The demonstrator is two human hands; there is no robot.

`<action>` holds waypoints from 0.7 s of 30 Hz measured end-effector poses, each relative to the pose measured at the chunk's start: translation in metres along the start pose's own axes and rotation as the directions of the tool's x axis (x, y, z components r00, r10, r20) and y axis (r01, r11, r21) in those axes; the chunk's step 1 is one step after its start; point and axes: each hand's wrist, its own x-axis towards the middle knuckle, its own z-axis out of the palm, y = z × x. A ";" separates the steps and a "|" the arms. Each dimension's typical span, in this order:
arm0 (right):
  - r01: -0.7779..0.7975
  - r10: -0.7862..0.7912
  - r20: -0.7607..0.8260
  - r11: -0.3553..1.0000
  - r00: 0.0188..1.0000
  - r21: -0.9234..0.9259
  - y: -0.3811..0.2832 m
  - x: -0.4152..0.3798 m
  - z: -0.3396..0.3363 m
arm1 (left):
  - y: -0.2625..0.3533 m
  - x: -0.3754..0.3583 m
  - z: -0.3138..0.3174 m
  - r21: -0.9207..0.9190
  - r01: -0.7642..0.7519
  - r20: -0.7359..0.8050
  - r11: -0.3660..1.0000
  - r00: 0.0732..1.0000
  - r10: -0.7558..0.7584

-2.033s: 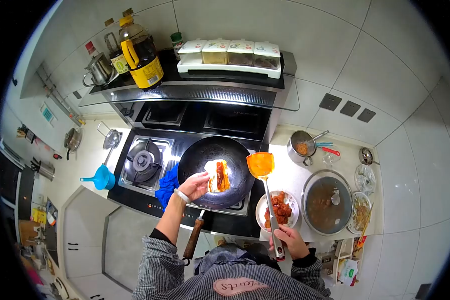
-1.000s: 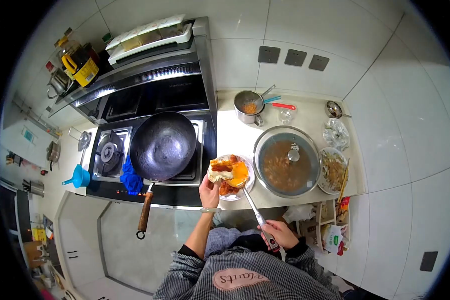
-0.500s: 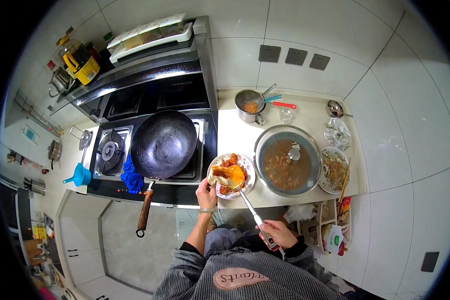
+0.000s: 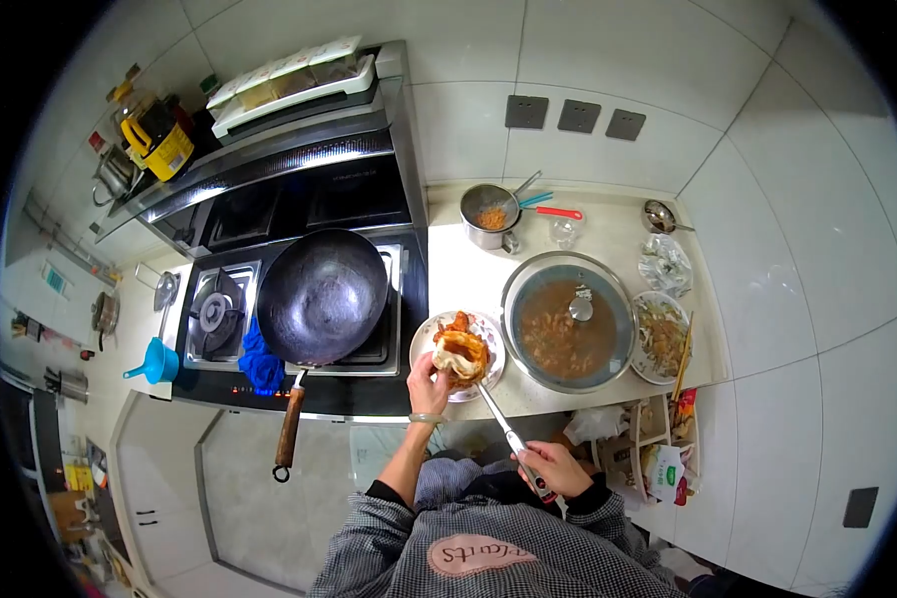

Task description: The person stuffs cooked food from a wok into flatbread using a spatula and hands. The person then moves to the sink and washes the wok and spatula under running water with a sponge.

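My left hand [image 4: 428,387] pinches a pale, hollow piece of food [image 4: 460,353] with reddish-brown sauce on it, above a patterned plate [image 4: 420,340]. More red-brown pieces lie on that plate, partly hidden behind the held piece. In my right hand [image 4: 553,468] is the handle of a metal utensil [image 4: 511,437], whose far end is covered by the held food. A glass-lidded pot [image 4: 568,321] of brown liquid with pieces in it stands just right of the plate.
A black wok [image 4: 324,297] sits on the stove, its wooden handle [image 4: 290,429] jutting over the front edge. Behind the plate is a metal cup [image 4: 488,225] with a strainer. At right are a plate of food [image 4: 659,337], chopsticks [image 4: 685,357] and a clear bag [image 4: 665,265].
My left hand has moved slightly right and tilted the pale piece over the utensil's end, hiding the orange surface seen there before. The view has shifted a little.
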 end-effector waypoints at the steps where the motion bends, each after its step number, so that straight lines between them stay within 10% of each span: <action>1: -0.004 0.004 0.003 1.000 1.000 -0.010 0.001 -0.001 -0.001 | -0.014 0.003 0.000 0.084 0.008 -0.056 0.996 0.998 -0.004; 21: 0.019 -0.022 -0.044 0.997 0.999 -0.070 0.002 -0.008 -0.002 | -0.019 0.017 -0.007 0.059 0.084 -0.253 0.995 0.965 -0.066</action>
